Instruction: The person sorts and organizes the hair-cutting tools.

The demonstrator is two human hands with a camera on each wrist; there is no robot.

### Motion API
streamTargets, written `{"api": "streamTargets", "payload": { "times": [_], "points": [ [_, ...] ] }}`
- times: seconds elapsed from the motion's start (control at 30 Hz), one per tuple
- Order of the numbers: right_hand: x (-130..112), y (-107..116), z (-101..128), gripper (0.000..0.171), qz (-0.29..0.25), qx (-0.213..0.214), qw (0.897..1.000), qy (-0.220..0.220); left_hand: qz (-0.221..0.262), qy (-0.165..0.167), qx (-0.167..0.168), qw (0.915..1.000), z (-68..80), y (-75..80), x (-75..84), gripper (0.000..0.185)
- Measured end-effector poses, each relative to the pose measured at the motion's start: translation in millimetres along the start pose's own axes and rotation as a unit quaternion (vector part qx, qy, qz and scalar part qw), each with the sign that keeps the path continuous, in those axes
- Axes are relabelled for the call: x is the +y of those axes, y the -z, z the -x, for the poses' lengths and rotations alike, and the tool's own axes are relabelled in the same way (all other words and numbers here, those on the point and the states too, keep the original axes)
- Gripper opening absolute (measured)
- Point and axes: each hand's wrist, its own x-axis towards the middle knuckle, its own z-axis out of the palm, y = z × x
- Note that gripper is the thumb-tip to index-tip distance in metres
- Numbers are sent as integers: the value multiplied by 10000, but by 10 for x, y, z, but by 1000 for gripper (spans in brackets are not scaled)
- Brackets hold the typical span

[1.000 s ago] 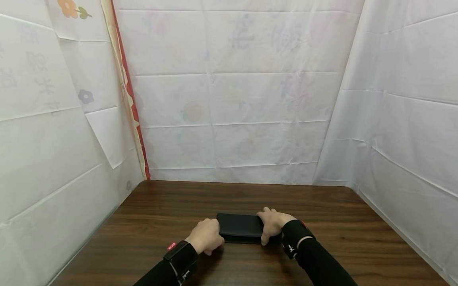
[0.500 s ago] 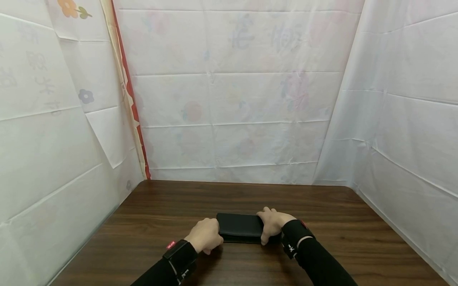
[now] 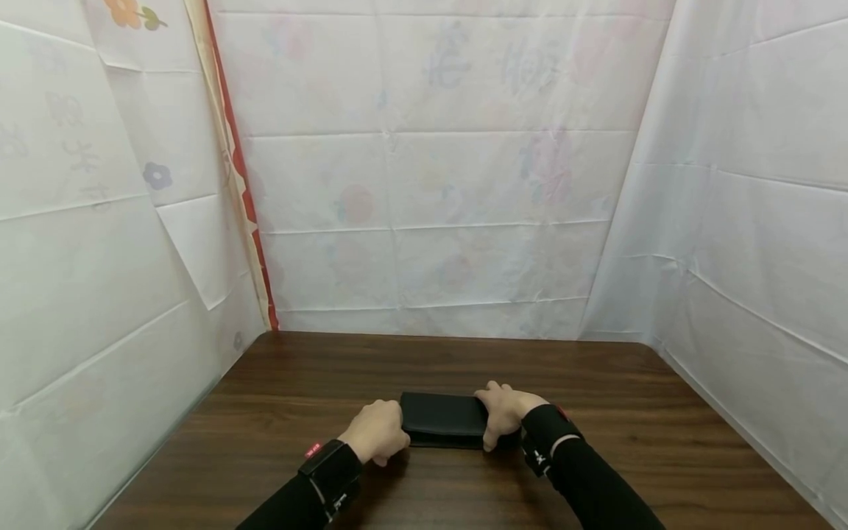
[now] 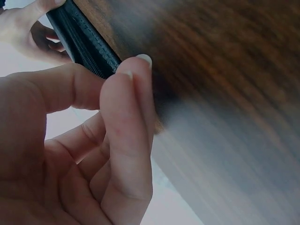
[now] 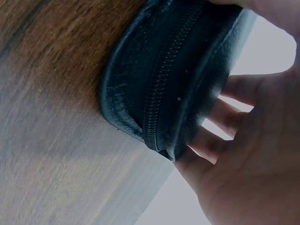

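Observation:
A black leather-like zip wallet (image 3: 444, 414) lies flat on the table between both hands. The left hand (image 3: 377, 430) is at its left end. In the left wrist view, the thumb and fingertips (image 4: 123, 110) pinch together at the end of the zipper (image 4: 86, 56); whatever is between them is hidden. The right hand (image 3: 501, 414) grips the wallet's right end, thumb on the near side and fingers over the far side. In the right wrist view, the zipper teeth (image 5: 161, 75) run along the edge and look joined, with the right fingers (image 5: 225, 115) spread against the wallet's far face.
A dark brown wood-grain table (image 3: 298, 368) spreads around the wallet. White sheets hang behind it (image 3: 424, 184) and on both sides. Black bands (image 3: 331, 471) with cameras sit on both wrists, over black sleeves.
The left hand has drawn slightly to the left, away from the wallet's middle. The right hand and the wallet stay practically in place, while the head view has tilted very slightly.

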Motion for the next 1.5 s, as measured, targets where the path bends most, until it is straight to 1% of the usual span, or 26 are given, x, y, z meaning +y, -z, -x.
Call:
{"api": "streamTargets", "payload": {
  "times": [0.17, 0.37, 0.6, 0.83, 0.97, 1.07, 1.23, 1.5],
  "points": [
    [9, -1, -2, 86, 28, -11, 10000, -10, -26, -25, 54, 10000, -4, 2, 2, 34],
    [-6, -4, -3, 86, -38, 0, 10000, -33, 6, 17, 27, 10000, 7, 12, 7, 33],
    [6, -1, 0, 87, -10, -8, 10000, -38, -50, 3, 63, 10000, 7, 14, 7, 39],
    [6, 1, -2, 86, -37, -12, 10000, -13, -105, -16, 84, 9999, 11, 19, 10, 38],
    [7, -1, -3, 86, -49, -13, 10000, -17, -171, -34, 77, 9998, 7, 18, 9, 42],
    [5, -1, -3, 86, -46, -19, 10000, -23, -251, -119, 90, 9996, 7, 12, 1, 41],
    [1, 3, 1, 87, -28, -23, 10000, -20, -429, -325, 119, 9985, -3, 4, -22, 33],
    [8, -6, -3, 88, -30, -17, 10000, -20, -518, -357, 94, 9980, 7, 16, -25, 36]
  ]
}}
